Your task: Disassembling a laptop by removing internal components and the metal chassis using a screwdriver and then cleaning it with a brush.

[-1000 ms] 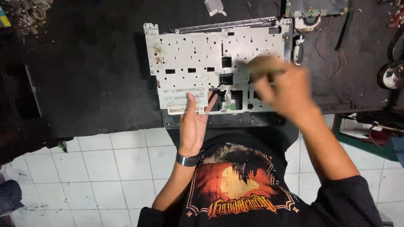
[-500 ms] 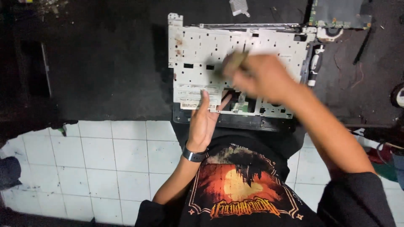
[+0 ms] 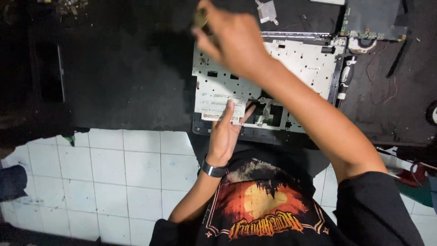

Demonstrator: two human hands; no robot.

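Right hand (image 3: 236, 41) clamped in a grip on a small brush (image 3: 200, 18) above the bench (image 3: 127, 77); left hand (image 3: 225, 132), fingers flat and apart, steadies the laptop shell (image 3: 300, 59). The thin perforated plate looks light, stiff, easily bent: best held by its edges.

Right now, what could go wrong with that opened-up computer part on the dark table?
The right hand holds a small blurred tool above the white metal panel; it might slip and scratch the panel. The left hand presses only the panel's near edge, so the panel could shift. A bare circuit board and thin loose wires lie close by on the dark mat, where an arm could snag or knock them.
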